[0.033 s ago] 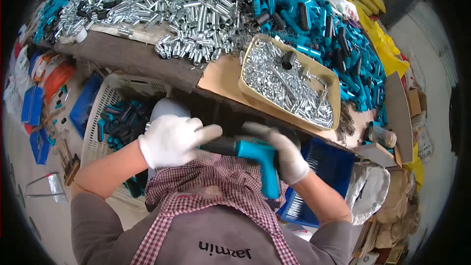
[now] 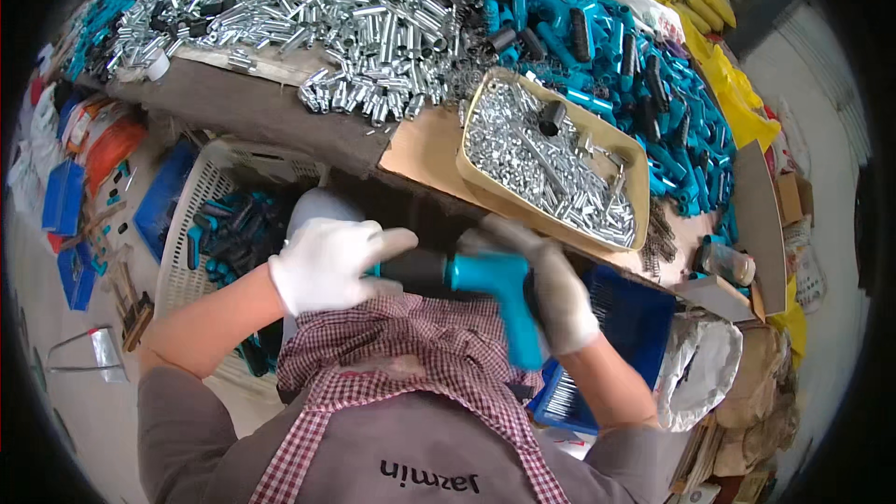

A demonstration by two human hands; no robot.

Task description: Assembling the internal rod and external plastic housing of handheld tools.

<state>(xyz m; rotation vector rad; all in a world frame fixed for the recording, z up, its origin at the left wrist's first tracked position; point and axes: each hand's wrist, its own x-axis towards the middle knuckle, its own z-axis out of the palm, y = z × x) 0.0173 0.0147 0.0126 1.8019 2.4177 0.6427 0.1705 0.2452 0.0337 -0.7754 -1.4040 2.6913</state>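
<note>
A teal and black pistol-shaped tool (image 2: 490, 274) is held level in front of my apron, with its teal grip angled down and its black barrel pointing left. My left hand (image 2: 333, 266), in a white glove, is closed round the barrel's front end, where a bit of teal shows. The left index finger stretches out along the top. At the tool's rear is my right hand (image 2: 558, 294), also gloved and beside the grip. Its fingers are smeared by motion, so how they close is unclear.
Across the bench lie heaped metal tubes (image 2: 373, 33) and teal handles (image 2: 597, 33). A cream tray (image 2: 551, 208) of small metal parts sits at the bench's near edge. A white basket (image 2: 184, 215) of teal-black pieces stands left, a blue bin (image 2: 649, 322) right.
The teal grip has swung slightly to the right, and my right hand has shifted a little with it. My left hand stays nearly in place on the barrel.
</note>
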